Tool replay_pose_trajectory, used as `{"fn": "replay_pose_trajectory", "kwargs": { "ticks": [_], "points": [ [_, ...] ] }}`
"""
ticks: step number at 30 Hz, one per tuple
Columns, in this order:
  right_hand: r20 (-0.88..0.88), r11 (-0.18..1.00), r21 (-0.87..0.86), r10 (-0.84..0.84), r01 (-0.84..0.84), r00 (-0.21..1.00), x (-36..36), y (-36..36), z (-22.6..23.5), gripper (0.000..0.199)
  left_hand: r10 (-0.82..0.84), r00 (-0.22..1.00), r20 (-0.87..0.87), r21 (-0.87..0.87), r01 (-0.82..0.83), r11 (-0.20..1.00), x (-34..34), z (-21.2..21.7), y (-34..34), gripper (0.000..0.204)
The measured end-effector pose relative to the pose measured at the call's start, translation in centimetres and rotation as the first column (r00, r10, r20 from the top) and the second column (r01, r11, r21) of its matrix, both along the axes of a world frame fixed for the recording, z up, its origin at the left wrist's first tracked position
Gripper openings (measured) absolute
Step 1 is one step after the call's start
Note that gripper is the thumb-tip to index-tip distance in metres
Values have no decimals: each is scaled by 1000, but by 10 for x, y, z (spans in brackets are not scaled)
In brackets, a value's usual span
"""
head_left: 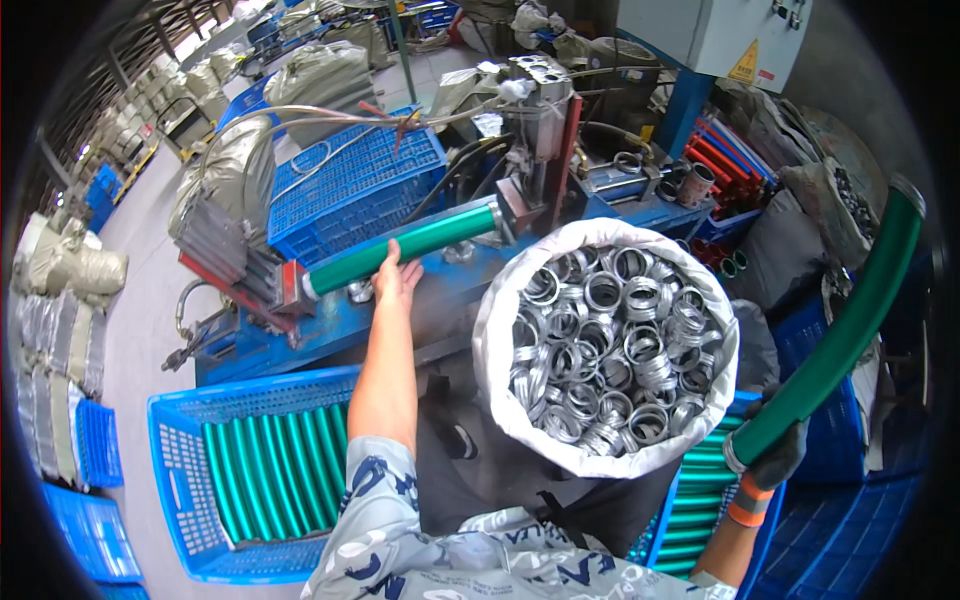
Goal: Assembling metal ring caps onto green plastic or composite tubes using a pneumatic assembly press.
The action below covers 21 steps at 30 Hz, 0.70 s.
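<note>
Blue bench machine (pixel 272 347), one green tube (pixel 448 231) lying between its end blocks (pixel 293 284).
Second green tube (pixel 845 345): lower end held in gloved right hand (pixel 780 460). Left hand (pixel 394 280): loosely open, touching first tube; best kept clear of both ends.

Yellow warning triangle (pixel 744 63) on cabinet (pixel 680 25)

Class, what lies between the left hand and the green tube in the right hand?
In the head view, mainly a white-rimmed container of metal rings lies between the left hand and tube.
</note>
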State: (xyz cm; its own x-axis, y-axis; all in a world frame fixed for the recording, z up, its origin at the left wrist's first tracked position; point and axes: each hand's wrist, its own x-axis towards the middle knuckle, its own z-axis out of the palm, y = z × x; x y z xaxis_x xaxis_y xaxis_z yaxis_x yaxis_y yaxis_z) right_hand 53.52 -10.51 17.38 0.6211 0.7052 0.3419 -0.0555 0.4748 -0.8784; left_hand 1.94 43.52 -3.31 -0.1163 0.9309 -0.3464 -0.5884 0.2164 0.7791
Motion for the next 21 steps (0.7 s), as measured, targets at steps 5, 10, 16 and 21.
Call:
{"fn": "replay_pose_trajectory", "kwargs": {
  "ticks": [5,10,16,21],
  "points": [
    [-83,996,-56,63,-67,995,2,-12,-8,61,-57,996,-74,-63,52,997,2,12,-10,85],
    [174,956,-56,-274,288,946,74,-104,-38,53,-102,986,-131,-81,92,992,-2,7,-20,87],
    [211,638,-506,-561,580,800,141,-258,-165,36,-188,982,-30,-47,186,981,-21,-45,28,68],
    [416,23,-850,-582,526,699,54,-356,-301,62,-342,922,-183,-188,309,932,-53,-16,40,115]
  ]
}}
